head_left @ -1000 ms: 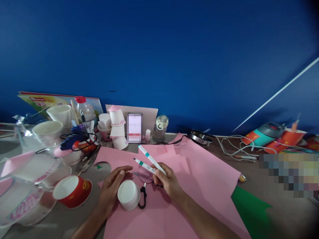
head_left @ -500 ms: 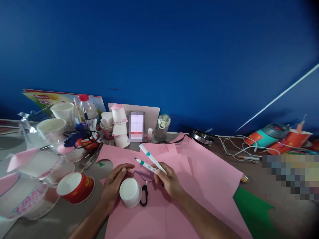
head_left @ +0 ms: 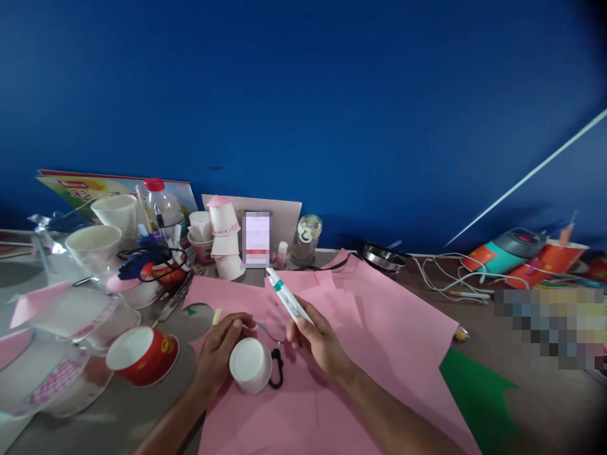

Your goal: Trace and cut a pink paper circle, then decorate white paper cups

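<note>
My right hand (head_left: 317,338) is closed round a white marker (head_left: 284,297) with a teal band, which slants up to the left above the pink paper. Whether a second marker lies behind it I cannot tell. On the left, my left hand (head_left: 227,338) rests on the pink paper (head_left: 370,379) with its fingers curled. A short pale yellow strip (head_left: 217,316) shows just behind its knuckles, and what the fingers hold is hidden. Beside that hand an upturned white paper cup (head_left: 250,365) touches or nearly touches the black-handled scissors (head_left: 277,370).
To the left are a red paper bowl (head_left: 142,355), decorated white cups (head_left: 90,313) and a bottle (head_left: 164,205). A phone (head_left: 257,239) leans at the back near a stacked cup figure (head_left: 225,243) and a glass jar (head_left: 306,240). Cables (head_left: 441,272) and green paper (head_left: 478,398) lie right.
Two markers stood apart in my right hand earlier; now they appear as one, lined up or overlapping. The pale yellow strip has come into view behind my left hand.
</note>
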The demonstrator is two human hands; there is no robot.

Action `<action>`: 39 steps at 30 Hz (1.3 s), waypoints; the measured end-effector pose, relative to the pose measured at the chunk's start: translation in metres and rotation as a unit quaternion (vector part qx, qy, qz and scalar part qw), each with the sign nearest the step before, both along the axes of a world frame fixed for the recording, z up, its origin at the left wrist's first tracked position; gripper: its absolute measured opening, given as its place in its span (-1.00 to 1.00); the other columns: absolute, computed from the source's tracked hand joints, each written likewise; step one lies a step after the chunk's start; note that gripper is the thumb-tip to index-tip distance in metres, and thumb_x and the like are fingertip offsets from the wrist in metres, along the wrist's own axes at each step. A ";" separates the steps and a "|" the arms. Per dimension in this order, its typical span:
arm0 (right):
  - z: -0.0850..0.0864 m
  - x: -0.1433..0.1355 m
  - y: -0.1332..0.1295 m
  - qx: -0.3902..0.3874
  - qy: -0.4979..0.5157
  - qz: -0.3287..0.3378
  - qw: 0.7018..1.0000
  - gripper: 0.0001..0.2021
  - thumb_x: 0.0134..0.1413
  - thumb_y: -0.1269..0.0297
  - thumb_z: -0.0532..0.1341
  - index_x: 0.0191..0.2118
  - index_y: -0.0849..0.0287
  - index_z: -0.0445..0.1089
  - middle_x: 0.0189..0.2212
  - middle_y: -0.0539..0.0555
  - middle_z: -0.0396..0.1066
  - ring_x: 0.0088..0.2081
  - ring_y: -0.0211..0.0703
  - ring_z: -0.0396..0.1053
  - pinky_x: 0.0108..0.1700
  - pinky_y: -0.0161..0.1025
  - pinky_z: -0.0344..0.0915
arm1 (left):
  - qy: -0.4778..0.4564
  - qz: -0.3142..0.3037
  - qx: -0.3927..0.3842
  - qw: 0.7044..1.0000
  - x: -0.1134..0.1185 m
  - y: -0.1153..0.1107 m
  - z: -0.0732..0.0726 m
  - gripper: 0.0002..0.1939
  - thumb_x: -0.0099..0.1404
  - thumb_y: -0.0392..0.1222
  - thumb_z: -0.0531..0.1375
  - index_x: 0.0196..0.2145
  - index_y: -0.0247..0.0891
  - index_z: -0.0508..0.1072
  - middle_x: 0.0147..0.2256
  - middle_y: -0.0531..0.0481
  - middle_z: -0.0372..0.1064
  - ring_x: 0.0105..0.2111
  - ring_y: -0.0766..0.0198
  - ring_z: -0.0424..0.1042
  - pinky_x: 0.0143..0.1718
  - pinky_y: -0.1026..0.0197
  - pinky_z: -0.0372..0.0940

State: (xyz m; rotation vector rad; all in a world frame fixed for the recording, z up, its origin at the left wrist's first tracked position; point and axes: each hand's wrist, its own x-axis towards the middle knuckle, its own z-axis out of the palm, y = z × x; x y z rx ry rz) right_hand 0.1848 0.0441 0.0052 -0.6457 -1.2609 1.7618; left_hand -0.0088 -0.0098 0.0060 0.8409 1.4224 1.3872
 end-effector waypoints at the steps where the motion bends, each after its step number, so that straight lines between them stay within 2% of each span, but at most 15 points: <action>1: 0.001 -0.001 -0.003 -0.003 0.006 0.014 1.000 -0.57 0.20 0.01 0.21 0.08 0.16 0.33 -0.51 -0.03 0.36 -0.51 -0.29 0.25 -0.42 -0.31 0.22 | -0.001 0.000 0.004 1.000 0.001 0.000 -0.001 -0.55 0.08 0.22 0.27 -0.33 -0.25 0.53 -0.36 -0.08 0.53 -0.38 0.16 0.47 -0.39 0.20 0.34; 4: 0.001 -0.005 -0.013 -0.007 0.038 0.069 0.997 -0.60 0.22 0.01 0.20 0.02 0.19 0.34 -0.51 -0.01 0.38 -0.51 -0.25 0.29 -0.43 -0.28 0.26 | 0.018 -0.002 0.017 1.000 0.003 0.000 -0.002 -0.59 0.10 0.20 0.25 -0.38 -0.25 0.52 -0.41 -0.04 0.49 -0.41 0.19 0.43 -0.40 0.22 0.33; 7: -0.001 -0.010 -0.023 -0.028 0.064 0.105 0.992 -0.64 0.18 -0.01 0.23 -0.09 0.19 0.35 -0.51 -0.03 0.35 -0.56 -0.28 0.25 -0.48 -0.29 0.24 | 0.051 0.016 0.026 0.998 0.006 -0.002 0.001 -0.62 0.11 0.18 0.25 -0.51 -0.22 0.44 -0.53 0.04 0.37 -0.51 0.26 0.31 -0.51 0.26 0.25; 10: 0.000 -0.015 -0.031 -0.035 0.067 0.089 0.993 -0.67 0.13 0.01 0.29 -0.18 0.17 0.35 -0.49 -0.04 0.31 -0.49 -0.29 0.23 -0.44 -0.32 0.21 | 0.053 0.021 0.031 0.998 0.010 -0.005 0.005 -0.62 0.13 0.16 0.24 -0.57 -0.20 0.37 -0.59 0.09 0.28 -0.57 0.29 0.22 -0.58 0.27 0.18; 15: -0.001 -0.015 -0.036 0.012 0.029 0.066 0.997 -0.65 0.12 0.01 0.29 -0.13 0.12 0.29 -0.44 -0.03 0.36 -0.47 -0.29 0.21 -0.39 -0.30 0.17 | 0.036 0.013 0.045 0.998 0.013 -0.006 0.005 -0.69 0.17 0.07 0.22 -0.54 -0.19 0.34 -0.59 0.10 0.25 -0.57 0.30 0.21 -0.55 0.27 0.19; 19: -0.004 -0.013 -0.036 0.041 -0.013 0.049 0.998 -0.66 0.17 -0.02 0.24 -0.13 0.12 0.28 -0.41 0.01 0.40 -0.51 -0.29 0.24 -0.44 -0.30 0.19 | 0.055 0.028 0.048 0.997 0.016 -0.006 0.005 -0.79 0.20 0.00 0.19 -0.44 -0.18 0.41 -0.52 0.08 0.34 -0.52 0.25 0.27 -0.48 0.25 0.24; 22: -0.007 -0.012 -0.036 0.047 -0.027 0.028 0.998 -0.71 0.21 0.00 0.20 -0.13 0.11 0.29 -0.36 0.02 0.41 -0.52 -0.28 0.29 -0.48 -0.29 0.23 | 0.076 0.043 0.046 0.995 0.018 -0.007 0.007 -0.79 0.20 0.01 0.19 -0.42 -0.17 0.44 -0.48 0.04 0.40 -0.45 0.19 0.34 -0.41 0.21 0.29; 25: -0.009 -0.012 -0.037 0.060 -0.038 0.001 0.997 -0.73 0.24 0.02 0.17 -0.10 0.10 0.29 -0.31 0.05 0.42 -0.51 -0.25 0.32 -0.45 -0.26 0.27 | 0.082 0.037 0.025 0.996 0.016 -0.010 0.005 -0.75 0.21 0.08 0.19 -0.41 -0.15 0.46 -0.42 -0.01 0.44 -0.35 0.11 0.39 -0.30 0.17 0.32; 27: -0.008 -0.011 -0.036 0.079 -0.050 -0.028 0.995 -0.72 0.24 0.03 0.17 -0.08 0.10 0.29 -0.30 0.06 0.43 -0.44 -0.20 0.36 -0.38 -0.23 0.31 | 0.063 0.006 0.014 0.998 0.013 -0.013 0.001 -0.67 0.23 0.15 0.17 -0.30 -0.16 0.50 -0.29 -0.08 0.49 -0.21 0.05 0.42 -0.16 0.13 0.33; 30: -0.003 -0.010 -0.032 0.110 -0.075 -0.082 0.988 -0.74 0.22 0.04 0.18 -0.12 0.11 0.33 -0.33 0.06 0.44 -0.33 -0.13 0.38 -0.25 -0.19 0.32 | 0.018 -0.102 0.061 0.993 0.012 -0.017 -0.006 -0.48 0.16 0.19 0.23 -0.05 -0.20 0.47 -0.06 -0.17 0.47 -0.03 -0.03 0.38 -0.01 0.07 0.29; 32: 0.000 -0.009 -0.029 0.121 -0.084 -0.101 0.984 -0.75 0.22 0.04 0.18 -0.16 0.12 0.35 -0.34 0.06 0.44 -0.32 -0.13 0.37 -0.22 -0.19 0.31 | 0.008 -0.161 0.086 0.983 0.015 -0.019 -0.008 -0.33 0.07 0.09 0.35 0.10 -0.20 0.36 0.03 -0.20 0.42 0.03 -0.06 0.35 0.03 0.05 0.28; 34: 0.001 -0.008 -0.027 0.125 -0.085 -0.101 0.983 -0.75 0.23 0.05 0.17 -0.17 0.12 0.35 -0.33 0.06 0.44 -0.31 -0.14 0.35 -0.19 -0.20 0.29 | 0.018 -0.164 0.070 0.984 0.019 -0.019 -0.009 -0.22 0.02 -0.06 0.40 0.18 -0.18 0.28 0.06 -0.21 0.40 0.04 -0.05 0.35 0.03 0.04 0.29; 36: 0.002 -0.007 -0.025 0.127 -0.084 -0.097 0.984 -0.75 0.24 0.05 0.16 -0.19 0.13 0.37 -0.32 0.06 0.43 -0.29 -0.14 0.34 -0.17 -0.19 0.28 | 0.033 -0.129 0.038 0.990 0.021 -0.018 -0.009 -0.21 0.01 -0.13 0.40 0.19 -0.18 0.25 0.04 -0.21 0.41 0.01 -0.03 0.37 0.01 0.05 0.30; 39: 0.002 -0.007 -0.020 0.124 -0.083 -0.112 0.982 -0.72 0.24 0.01 0.15 -0.22 0.14 0.38 -0.36 0.06 0.42 -0.30 -0.13 0.34 -0.18 -0.20 0.27 | 0.010 -0.107 0.012 0.994 0.018 -0.014 -0.010 -0.23 0.01 -0.07 0.41 0.15 -0.22 0.27 -0.06 -0.19 0.44 -0.11 0.03 0.41 -0.10 0.09 0.34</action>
